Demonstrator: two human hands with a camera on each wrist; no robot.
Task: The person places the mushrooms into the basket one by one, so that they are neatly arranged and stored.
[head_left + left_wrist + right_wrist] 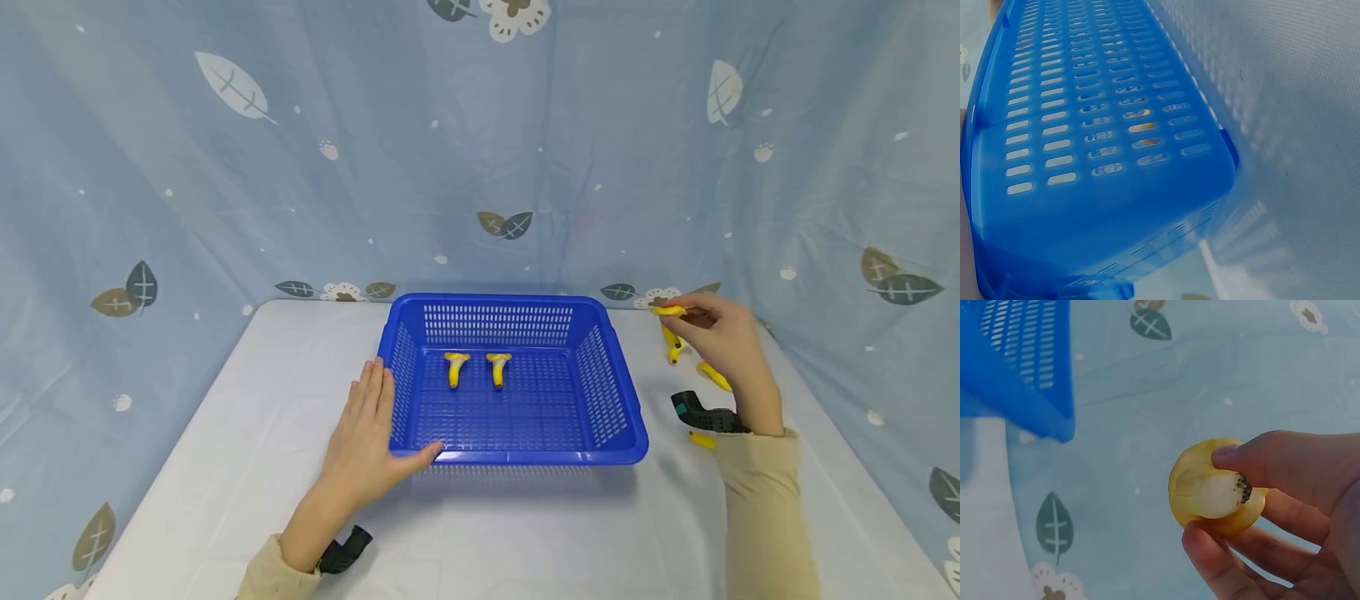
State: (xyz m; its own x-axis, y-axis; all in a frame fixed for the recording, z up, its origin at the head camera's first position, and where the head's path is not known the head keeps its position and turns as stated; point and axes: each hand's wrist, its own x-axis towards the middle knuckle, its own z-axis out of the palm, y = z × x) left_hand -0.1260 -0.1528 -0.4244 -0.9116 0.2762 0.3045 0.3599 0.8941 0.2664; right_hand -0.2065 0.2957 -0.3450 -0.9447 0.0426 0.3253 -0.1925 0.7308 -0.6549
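Observation:
A blue plastic basket [517, 457] stands on the white table. My left hand [363, 454] rests on its near left corner, fingers straight along the left rim and thumb spread over the front rim. Inside the basket lie two yellow mushrooms, one on the left [454, 367] and one on the right [498, 369]. To the right of the basket my right hand [723, 337] pinches another yellow mushroom [1210, 490] between thumb and fingers, raised above the table. In the right wrist view its pale stem with a dark speckled end faces the camera.
Several more yellow mushrooms lie on the table by the right arm, among them one [715, 376] below the hand and one [702, 439] near the sleeve. A blue leaf-patterned curtain [480, 167] hangs behind the table. Each wrist wears a black strap [708, 417].

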